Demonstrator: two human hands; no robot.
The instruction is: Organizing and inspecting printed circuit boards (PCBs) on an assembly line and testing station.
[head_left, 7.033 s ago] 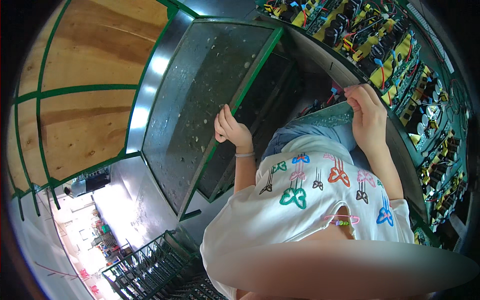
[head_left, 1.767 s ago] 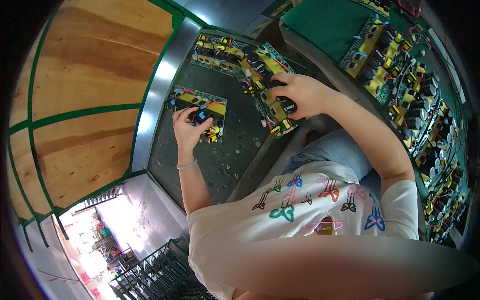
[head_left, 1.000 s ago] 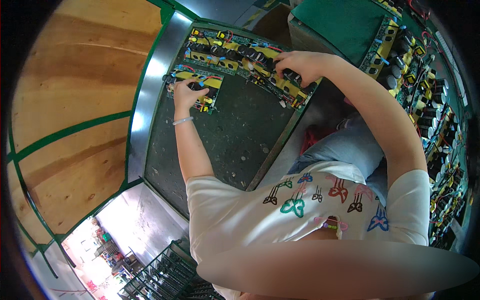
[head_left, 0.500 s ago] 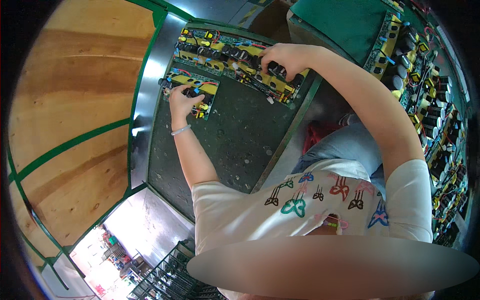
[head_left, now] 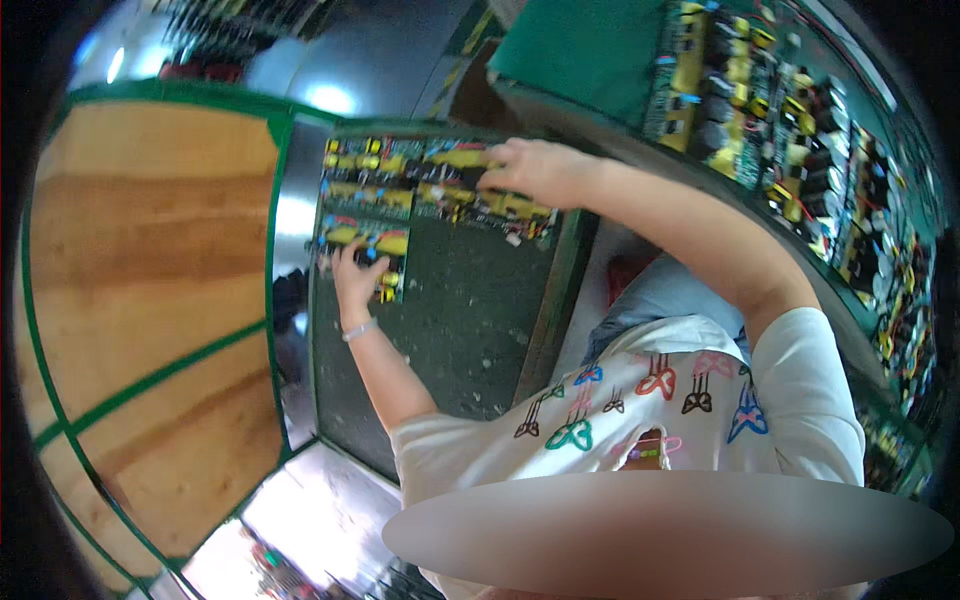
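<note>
Dark, scuffed green-black covers the tray [head_left: 465, 335], which lies in front of the person in the only view, a head camera looking down. Two circuit boards, crowded with yellow and black parts, lie across its far end: a left far board [head_left: 365, 192] and, just beside it, a right far board [head_left: 470, 205]. A smaller board [head_left: 394, 243] lies below the left far board, near the tray's left edge.

The left hand [head_left: 357, 283] is over the smaller board, thumb and fingers spread apart; whether they pinch any part cannot be told. The right hand [head_left: 535, 170] curves over the right far board, fingers and thumb at its black parts; blur hides how firmly they close.

The layout looks partly done: the far row appears filled and the smaller board seems down, though both hands are on the boards. The tray's nearer part shows only scuffed surface. More boards [head_left: 715, 95] stand on a green-topped bench [head_left: 580, 65] at right.
</note>
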